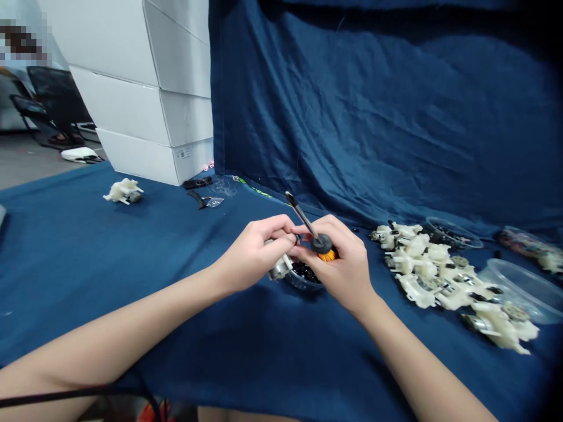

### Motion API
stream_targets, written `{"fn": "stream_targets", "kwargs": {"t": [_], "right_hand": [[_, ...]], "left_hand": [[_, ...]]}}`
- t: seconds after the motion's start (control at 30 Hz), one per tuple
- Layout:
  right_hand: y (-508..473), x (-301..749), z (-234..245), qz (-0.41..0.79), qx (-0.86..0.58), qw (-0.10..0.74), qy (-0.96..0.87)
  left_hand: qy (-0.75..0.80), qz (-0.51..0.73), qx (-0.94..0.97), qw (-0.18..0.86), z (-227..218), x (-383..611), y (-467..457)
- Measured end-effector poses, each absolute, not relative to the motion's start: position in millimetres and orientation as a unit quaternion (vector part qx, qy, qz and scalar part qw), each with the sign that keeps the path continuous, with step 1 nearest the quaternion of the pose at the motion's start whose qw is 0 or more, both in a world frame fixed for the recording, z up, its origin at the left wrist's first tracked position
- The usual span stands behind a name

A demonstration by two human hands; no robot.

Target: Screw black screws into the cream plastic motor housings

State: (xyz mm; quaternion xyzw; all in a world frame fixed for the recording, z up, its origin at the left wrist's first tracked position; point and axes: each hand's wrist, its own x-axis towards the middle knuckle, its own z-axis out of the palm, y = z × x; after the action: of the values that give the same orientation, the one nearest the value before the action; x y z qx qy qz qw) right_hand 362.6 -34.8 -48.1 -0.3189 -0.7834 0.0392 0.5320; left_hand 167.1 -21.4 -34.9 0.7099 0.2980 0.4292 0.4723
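My left hand (257,252) is closed around a small white and silver motor part (280,268), of which only the lower end shows. My right hand (345,264) grips a screwdriver (314,234) with an orange and grey handle; its shaft points up and to the left. Both hands meet at the middle of the table, right over a small clear dish of black bits (304,275). Whatever lies between the fingertips is too small to make out.
A heap of several white motor assemblies (440,272) lies to the right, with clear plastic dishes (525,287) behind and beside it. One white assembly (124,191) sits far left. Stacked white boxes (149,88) stand at the back left, black clips (200,190) near them. A blue cloth (109,264) covers the table.
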Motion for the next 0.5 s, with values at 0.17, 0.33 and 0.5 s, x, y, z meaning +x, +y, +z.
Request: {"fn": "stream_targets", "kwargs": {"t": [0.17, 0.33, 0.5], "right_hand": [[-31.4, 375.5, -44.6, 0.214, -0.379, 0.519, -0.736], [-35.3, 417.4, -48.8, 0.222, -0.418, 0.445, -0.76], [-46.1, 443.9, -55.5, 0.007, -0.427, 0.359, -0.83]], "left_hand": [[0.293, 0.499, 0.611, 0.541, -33.2, 164.2, -5.8], [0.301, 0.563, 0.526, 0.561, -32.1, 158.3, 3.2], [0.324, 0.587, 0.505, 0.543, -35.1, 159.9, 2.7]]}}
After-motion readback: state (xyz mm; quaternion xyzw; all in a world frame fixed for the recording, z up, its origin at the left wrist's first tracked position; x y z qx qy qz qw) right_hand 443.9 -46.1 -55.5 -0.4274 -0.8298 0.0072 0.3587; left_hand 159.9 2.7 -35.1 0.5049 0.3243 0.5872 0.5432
